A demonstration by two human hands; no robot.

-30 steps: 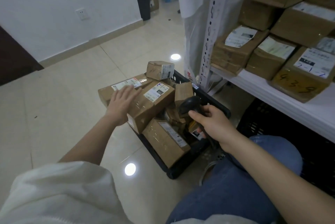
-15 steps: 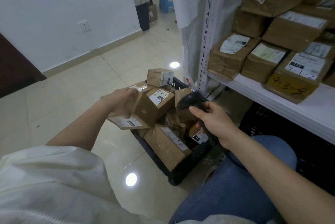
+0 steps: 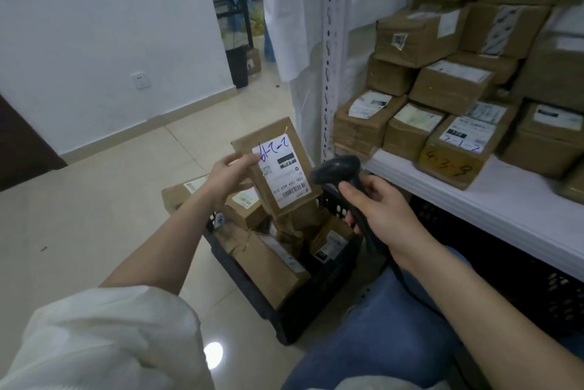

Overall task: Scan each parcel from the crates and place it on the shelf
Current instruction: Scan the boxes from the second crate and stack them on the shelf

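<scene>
My left hand [image 3: 228, 177] grips a brown cardboard parcel [image 3: 274, 165] by its left edge and holds it upright above the crate, white label with blue handwriting facing me. My right hand [image 3: 377, 208] holds a black barcode scanner [image 3: 337, 170] by its handle, its head just right of the parcel's label. Below them a black plastic crate [image 3: 252, 290] on the floor holds several more brown parcels [image 3: 268, 260]. The white shelf [image 3: 493, 200] at right carries several stacked labelled boxes [image 3: 455, 143].
A perforated white shelf post [image 3: 330, 51] stands just right of the held parcel. Another black crate [image 3: 512, 266] sits under the shelf. My jeans-clad knee [image 3: 388, 326] is beside the crate. Tiled floor [image 3: 94, 216] spreads to the left, with a white wall behind it.
My left hand has taken a parcel from the crate, lifted it and turned its label upward toward me. My right hand has raised the scanner beside the label.
</scene>
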